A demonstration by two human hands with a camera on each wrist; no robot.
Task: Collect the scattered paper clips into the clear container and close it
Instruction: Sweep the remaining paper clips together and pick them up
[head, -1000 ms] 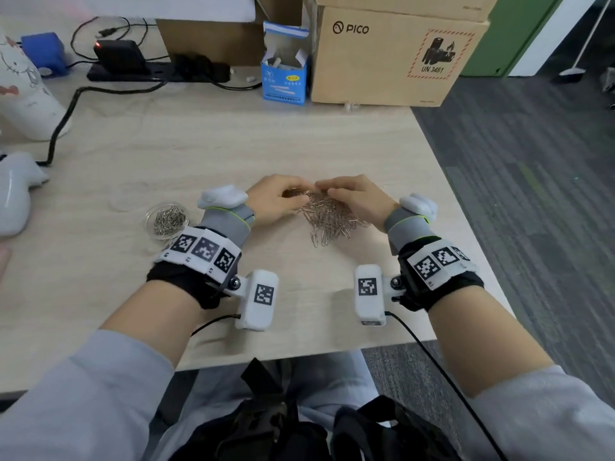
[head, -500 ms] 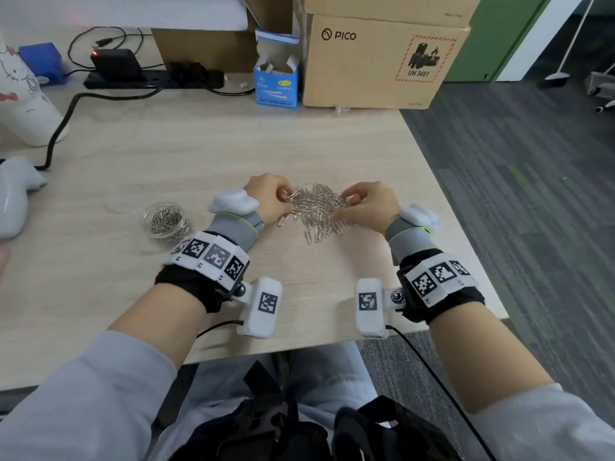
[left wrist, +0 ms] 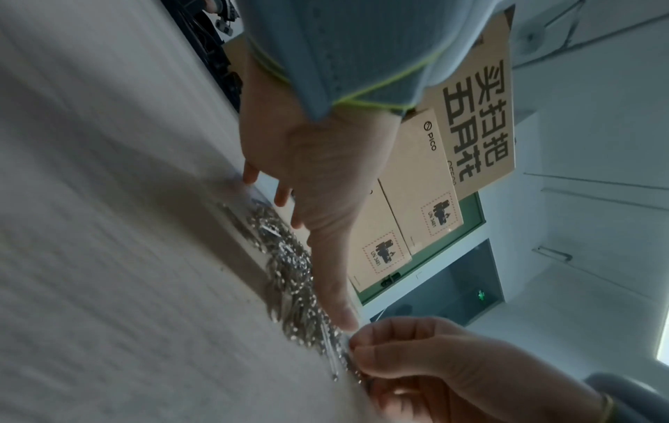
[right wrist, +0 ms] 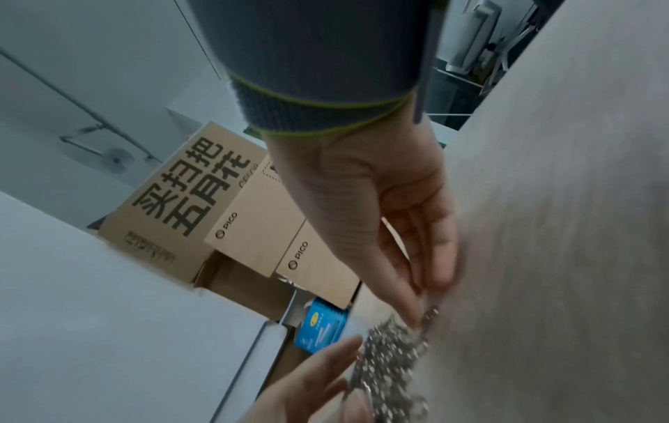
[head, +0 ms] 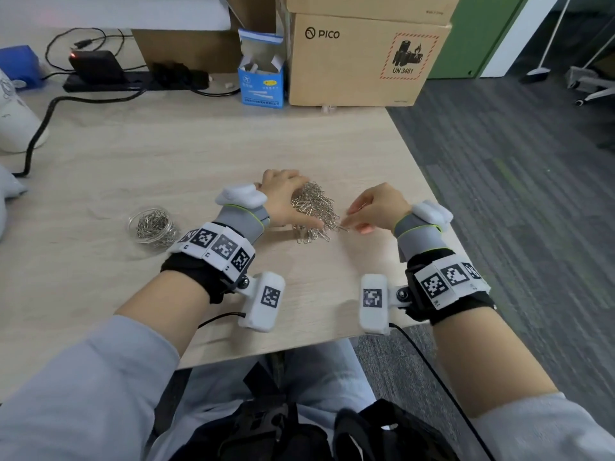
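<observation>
A heap of silver paper clips [head: 316, 209] lies on the wooden table [head: 199, 154] near its right edge. My left hand [head: 284, 194] cups the heap's left and far side, with its thumb [left wrist: 333, 286] stretched along the near edge of the clips [left wrist: 289, 272]. My right hand [head: 374, 207] lies just right of the heap, its straight fingers [right wrist: 439, 257] flat on the table and touching the outermost clips [right wrist: 391, 357]. Neither hand holds anything. The round clear container [head: 153, 226] stands open to the left of my left wrist, partly filled with clips. No lid is in view.
Cardboard PICO boxes [head: 366, 58] and a small blue box [head: 261, 81] stand along the table's back. A black power strip with cables [head: 100, 78] and a white object [head: 16, 121] are at the far left. The table's right edge [head: 429, 194] runs close by my right hand.
The hands, joined over the clips a second ago, have parted. The left hand now cups the heap and the right has drawn back to the right. The clips are bunched tighter.
</observation>
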